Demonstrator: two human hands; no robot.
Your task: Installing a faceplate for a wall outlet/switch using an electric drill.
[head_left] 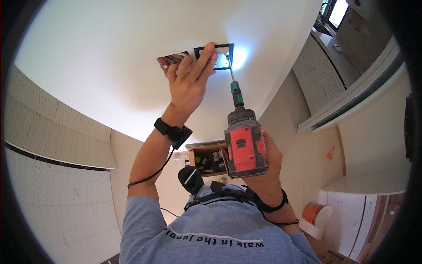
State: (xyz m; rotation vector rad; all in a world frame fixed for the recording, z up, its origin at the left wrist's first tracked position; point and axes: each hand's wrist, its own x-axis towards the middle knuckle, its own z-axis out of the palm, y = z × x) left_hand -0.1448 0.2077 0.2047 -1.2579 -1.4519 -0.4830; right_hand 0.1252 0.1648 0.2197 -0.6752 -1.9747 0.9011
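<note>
My left hand (pixel 190 86) reaches up to a white panel, its fingers pressed together over a thin black square frame (pixel 224 45) and holding it flat against the surface. The grip of a red and black cordless drill (pixel 247 145) is in my right hand (pixel 273 160), mostly hidden behind the tool's body. A long driver bit (pixel 232 74) with a green sleeve runs from the chuck to the frame's right side. Bright light from the drill falls there. Just left of the frame, a square cutout (pixel 163 64) shows reddish cables inside, partly covered by my fingers.
Below the panel stands an open wooden box (pixel 192 158) with small dark items in it. An orange and white bucket (pixel 314 214) sits at lower right. Patterned white boards (pixel 57 193) lie along the left, and a ledge with a window (pixel 338 13) is at upper right.
</note>
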